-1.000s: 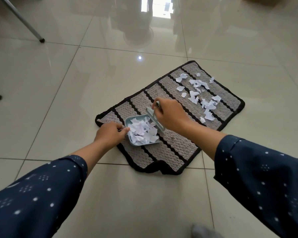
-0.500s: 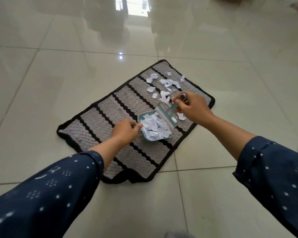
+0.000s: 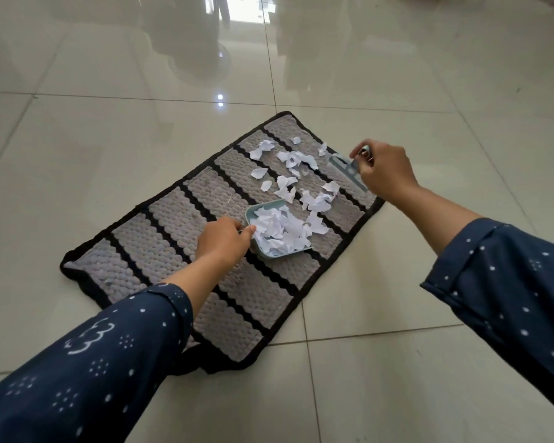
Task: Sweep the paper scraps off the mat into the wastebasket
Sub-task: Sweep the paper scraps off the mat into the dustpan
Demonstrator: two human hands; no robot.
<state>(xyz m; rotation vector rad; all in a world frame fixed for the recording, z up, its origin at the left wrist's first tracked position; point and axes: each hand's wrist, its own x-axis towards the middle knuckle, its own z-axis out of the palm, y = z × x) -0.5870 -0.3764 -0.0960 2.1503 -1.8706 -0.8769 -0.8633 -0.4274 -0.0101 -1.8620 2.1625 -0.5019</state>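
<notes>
A grey mat (image 3: 160, 231) with black stripes and a black border lies on the tiled floor. White paper scraps (image 3: 293, 163) are scattered over its far end. A small pale-blue dustpan (image 3: 259, 210) rests on the mat, heaped with scraps, and my left hand (image 3: 223, 239) grips its handle. My right hand (image 3: 386, 172) holds a small pale-blue brush (image 3: 346, 169) at the mat's far right corner, beyond the loose scraps. No wastebasket is in view.
Glossy cream floor tiles (image 3: 109, 139) surround the mat and reflect a window and furniture. The mat's near corner (image 3: 211, 367) is folded over. My dark-blue dotted sleeves fill the lower corners of the view.
My right hand has carried the brush from the dustpan's mouth out to the mat's far right corner. The dustpan, held by my left hand, sits nearer the loose scraps.
</notes>
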